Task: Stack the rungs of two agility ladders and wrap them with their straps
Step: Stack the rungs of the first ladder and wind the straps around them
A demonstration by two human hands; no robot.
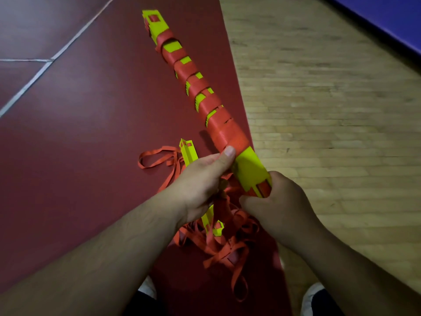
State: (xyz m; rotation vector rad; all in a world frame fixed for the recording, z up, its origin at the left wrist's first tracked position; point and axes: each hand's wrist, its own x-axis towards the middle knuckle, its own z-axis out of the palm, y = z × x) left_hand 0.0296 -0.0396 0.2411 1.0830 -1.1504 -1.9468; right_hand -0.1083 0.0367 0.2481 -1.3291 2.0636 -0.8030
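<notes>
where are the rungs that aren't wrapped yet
In the head view, the unwrapped yellow rungs lie on the red floor under the left hand, among loose orange straps, left of the wrapped bundle.

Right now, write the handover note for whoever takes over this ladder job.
Left hand: holds the yellow rung bundle, thumb pressing the nearest turn of red strap.
Right hand: grips the bundle's near end.
Done: this bundle is stacked and wrapped from its far end down to the thumb.
Left: secure that strap. The second ladder's rungs lie partly hidden under the hands, unwrapped, amid loose straps on the red mat.
</notes>
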